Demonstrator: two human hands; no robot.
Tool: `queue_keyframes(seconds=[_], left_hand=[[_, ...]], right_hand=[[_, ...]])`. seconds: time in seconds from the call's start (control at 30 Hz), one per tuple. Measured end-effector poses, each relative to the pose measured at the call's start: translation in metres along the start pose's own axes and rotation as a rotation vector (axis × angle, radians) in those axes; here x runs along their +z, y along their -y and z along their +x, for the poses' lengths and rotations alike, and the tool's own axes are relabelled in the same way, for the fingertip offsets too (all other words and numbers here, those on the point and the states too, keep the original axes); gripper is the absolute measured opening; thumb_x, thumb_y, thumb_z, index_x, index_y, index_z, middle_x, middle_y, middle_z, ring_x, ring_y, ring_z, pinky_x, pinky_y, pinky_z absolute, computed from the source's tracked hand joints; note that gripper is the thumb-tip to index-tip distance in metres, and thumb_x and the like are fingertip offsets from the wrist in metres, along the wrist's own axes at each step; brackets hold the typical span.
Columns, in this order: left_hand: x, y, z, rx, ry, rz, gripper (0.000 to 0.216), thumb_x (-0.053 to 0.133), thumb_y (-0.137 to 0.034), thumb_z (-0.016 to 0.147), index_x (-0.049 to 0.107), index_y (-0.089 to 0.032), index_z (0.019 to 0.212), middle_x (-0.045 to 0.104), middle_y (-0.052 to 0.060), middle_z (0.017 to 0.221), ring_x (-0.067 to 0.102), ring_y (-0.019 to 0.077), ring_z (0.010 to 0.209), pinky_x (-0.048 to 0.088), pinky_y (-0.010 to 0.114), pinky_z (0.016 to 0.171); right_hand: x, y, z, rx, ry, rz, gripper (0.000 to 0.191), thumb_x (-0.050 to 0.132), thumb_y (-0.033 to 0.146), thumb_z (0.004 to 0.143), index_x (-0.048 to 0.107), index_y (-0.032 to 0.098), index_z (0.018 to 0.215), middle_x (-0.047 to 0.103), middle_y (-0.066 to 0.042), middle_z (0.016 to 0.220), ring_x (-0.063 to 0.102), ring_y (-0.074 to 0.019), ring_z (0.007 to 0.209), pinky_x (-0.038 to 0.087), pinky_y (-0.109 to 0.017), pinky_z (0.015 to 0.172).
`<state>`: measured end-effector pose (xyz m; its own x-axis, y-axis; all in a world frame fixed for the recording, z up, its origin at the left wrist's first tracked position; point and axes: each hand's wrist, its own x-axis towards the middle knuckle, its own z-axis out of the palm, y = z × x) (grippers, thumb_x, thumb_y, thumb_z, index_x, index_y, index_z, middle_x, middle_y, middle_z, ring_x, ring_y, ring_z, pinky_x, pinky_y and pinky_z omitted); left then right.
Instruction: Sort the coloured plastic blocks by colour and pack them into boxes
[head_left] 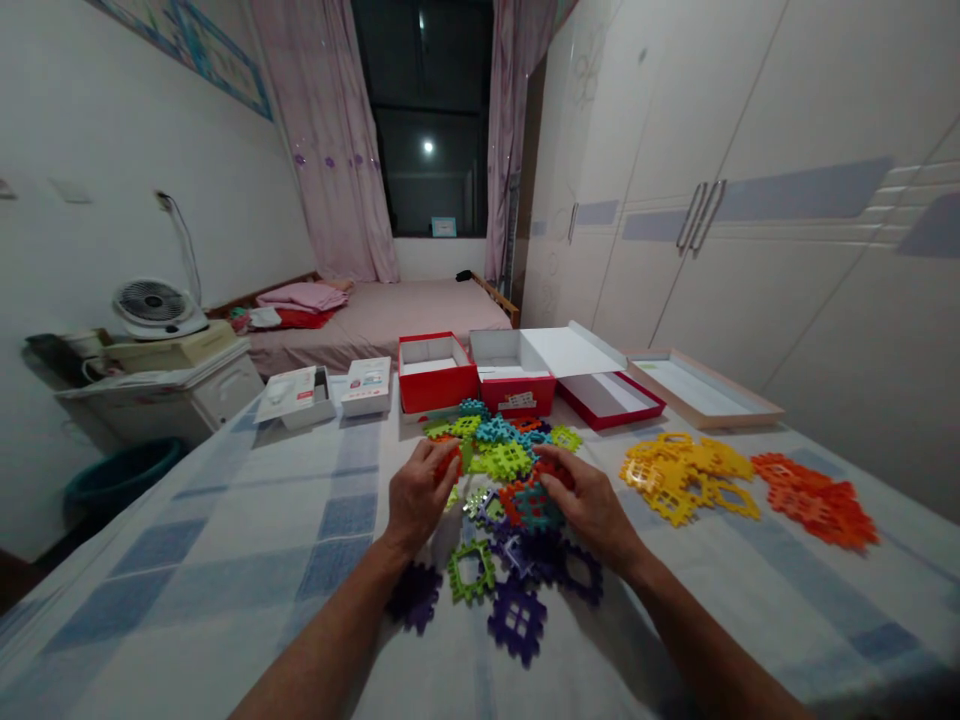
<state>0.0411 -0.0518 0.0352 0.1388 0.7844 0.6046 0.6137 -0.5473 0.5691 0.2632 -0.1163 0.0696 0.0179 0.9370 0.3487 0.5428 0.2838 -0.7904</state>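
A mixed heap of plastic interlocking tiles (502, 455) in green, teal, orange and purple lies in the middle of the checked tablecloth (247, 540). My left hand (417, 495) is closed round an orange tile (448, 462) at the heap's left side. At the heap's right side my right hand (592, 505) has its fingers curled on a red tile (553, 470), just above a teal tile (537, 506). Purple tiles (517, 620) and a green one (471, 570) lie nearest to me.
A yellow tile pile (686, 472) and an orange tile pile (817, 505) sit at the right. Red boxes (439, 372), an open red box (611, 395), a shallow tray (701, 385) and white cartons (367, 385) line the far edge. A bed, a fan and wardrobes stand beyond.
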Motion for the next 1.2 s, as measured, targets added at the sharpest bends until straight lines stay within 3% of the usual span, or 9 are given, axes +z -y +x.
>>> queue_keyframes(seconds=[0.1, 0.2, 0.33, 0.6, 0.7, 0.8, 0.93, 1.1, 1.2], left_hand=[[0.005, 0.002, 0.000, -0.024, -0.015, -0.083, 0.027, 0.048, -0.027, 0.086, 0.060, -0.023, 0.110, 0.061, 0.004, 0.098, 0.058, 0.0158, 0.092, 0.047, 0.029, 0.082], [0.010, 0.004, 0.000, -0.077, -0.028, -0.152, 0.029, 0.049, -0.022, 0.083, 0.059, -0.021, 0.110, 0.062, 0.004, 0.100, 0.058, 0.0161, 0.094, 0.046, 0.030, 0.085], [0.008, 0.003, 0.000, -0.029, -0.028, -0.037, 0.031, 0.049, -0.022, 0.083, 0.059, -0.022, 0.112, 0.062, 0.004, 0.100, 0.058, 0.0165, 0.091, 0.046, 0.029, 0.082], [0.003, 0.005, 0.003, -0.091, -0.042, -0.078, 0.022, 0.048, -0.031, 0.085, 0.061, -0.020, 0.100, 0.065, 0.004, 0.095, 0.061, 0.0162, 0.088, 0.047, 0.028, 0.081], [0.007, 0.005, 0.001, -0.117, -0.043, -0.111, 0.022, 0.048, -0.031, 0.086, 0.061, -0.019, 0.100, 0.066, 0.005, 0.096, 0.061, 0.0165, 0.088, 0.047, 0.030, 0.083], [0.010, 0.005, -0.001, -0.162, -0.012, -0.173, 0.023, 0.049, -0.031, 0.085, 0.061, -0.020, 0.100, 0.067, 0.004, 0.098, 0.062, 0.0162, 0.087, 0.048, 0.030, 0.082], [0.013, 0.006, -0.001, -0.230, 0.026, -0.247, 0.024, 0.051, -0.033, 0.083, 0.063, -0.019, 0.099, 0.068, 0.004, 0.094, 0.063, 0.0153, 0.082, 0.048, 0.028, 0.077], [0.013, 0.007, 0.001, -0.331, 0.021, -0.387, 0.028, 0.053, -0.037, 0.079, 0.064, -0.017, 0.096, 0.067, 0.003, 0.085, 0.061, 0.0141, 0.074, 0.048, 0.025, 0.069], [0.013, 0.006, 0.002, -0.372, 0.016, -0.478, 0.031, 0.055, -0.038, 0.077, 0.064, -0.016, 0.095, 0.067, 0.003, 0.083, 0.060, 0.0130, 0.069, 0.047, 0.023, 0.065]], right_hand=[[0.001, 0.003, -0.003, -0.064, -0.001, -0.036, 0.032, 0.047, 0.021, 0.081, 0.060, 0.020, 0.110, 0.066, -0.005, 0.106, 0.061, -0.0176, 0.094, 0.048, -0.033, 0.085], [0.000, 0.006, -0.009, -0.055, 0.115, -0.051, 0.031, 0.046, 0.018, 0.080, 0.061, 0.020, 0.107, 0.067, -0.005, 0.102, 0.062, -0.0174, 0.092, 0.048, -0.032, 0.084], [0.002, 0.004, -0.017, -0.075, 0.252, -0.118, 0.026, 0.046, 0.016, 0.080, 0.063, 0.020, 0.100, 0.067, -0.004, 0.096, 0.062, -0.0170, 0.089, 0.048, -0.031, 0.082], [-0.001, 0.008, -0.010, -0.023, 0.055, -0.078, 0.025, 0.045, 0.027, 0.086, 0.062, 0.020, 0.103, 0.066, -0.003, 0.092, 0.061, -0.0154, 0.079, 0.047, -0.028, 0.075], [0.005, 0.013, -0.015, -0.024, 0.228, -0.041, 0.025, 0.045, 0.025, 0.086, 0.061, 0.021, 0.106, 0.066, -0.003, 0.094, 0.061, -0.0154, 0.082, 0.047, -0.029, 0.077], [0.015, 0.011, -0.025, -0.150, 0.379, -0.119, 0.026, 0.049, 0.020, 0.084, 0.060, 0.021, 0.107, 0.064, -0.004, 0.102, 0.057, -0.0176, 0.096, 0.044, -0.032, 0.087], [0.025, 0.000, -0.033, -0.242, 0.436, -0.280, 0.033, 0.056, 0.022, 0.082, 0.057, 0.022, 0.115, 0.057, -0.007, 0.114, 0.048, -0.0216, 0.109, 0.036, -0.039, 0.096], [0.021, 0.003, -0.033, -0.192, 0.497, -0.296, 0.046, 0.063, 0.021, 0.075, 0.052, 0.020, 0.119, 0.052, -0.008, 0.109, 0.047, -0.0205, 0.102, 0.038, -0.035, 0.091], [0.016, 0.011, -0.033, -0.148, 0.563, -0.246, 0.031, 0.060, 0.017, 0.075, 0.056, 0.020, 0.105, 0.051, -0.004, 0.099, 0.049, -0.0167, 0.092, 0.041, -0.029, 0.083]])
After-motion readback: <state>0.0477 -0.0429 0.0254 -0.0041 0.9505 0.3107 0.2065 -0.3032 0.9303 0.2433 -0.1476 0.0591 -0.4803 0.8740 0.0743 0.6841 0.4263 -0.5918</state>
